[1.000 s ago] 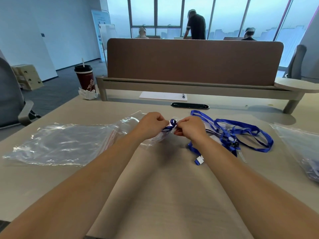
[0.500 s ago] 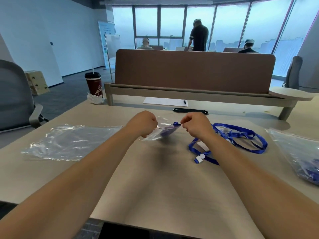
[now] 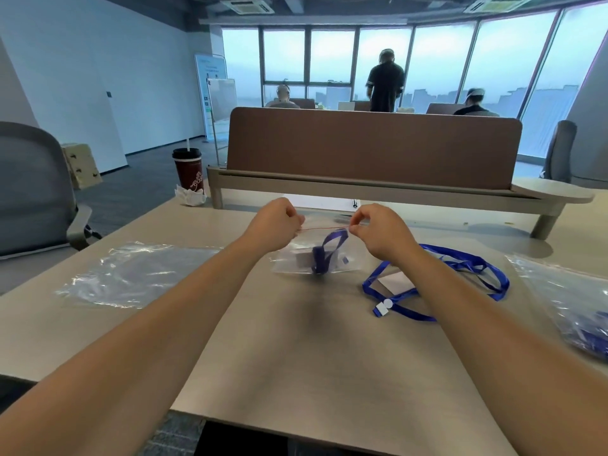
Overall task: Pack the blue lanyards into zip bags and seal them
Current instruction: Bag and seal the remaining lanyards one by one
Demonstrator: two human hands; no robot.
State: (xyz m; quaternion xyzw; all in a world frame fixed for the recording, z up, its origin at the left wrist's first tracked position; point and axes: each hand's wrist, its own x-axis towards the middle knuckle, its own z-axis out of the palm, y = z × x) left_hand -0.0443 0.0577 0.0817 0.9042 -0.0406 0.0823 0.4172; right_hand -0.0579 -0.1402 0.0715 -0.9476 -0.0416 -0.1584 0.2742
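Observation:
A clear zip bag [image 3: 296, 260] with a red seal line hangs above the desk, held at its top edge. My left hand [image 3: 274, 223] pinches the bag's left top corner and my right hand [image 3: 378, 227] pinches the right top corner. A folded blue lanyard [image 3: 325, 253] sits inside the bag, with one loop reaching up to the seal line. Loose blue lanyards [image 3: 460, 274] with a white clip lie on the desk to the right of my right forearm.
A pile of empty clear bags [image 3: 131, 274] lies at the left. A clear bag holding blue lanyards [image 3: 575, 311] lies at the right edge. A dark red cup [image 3: 188, 169] and a brown divider panel [image 3: 371, 146] stand behind. A grey chair [image 3: 33, 192] is at left.
My hands lifted the bag off the desk and drew apart along its top edge, stretching the seal line. The lanyard is now hanging inside the bag.

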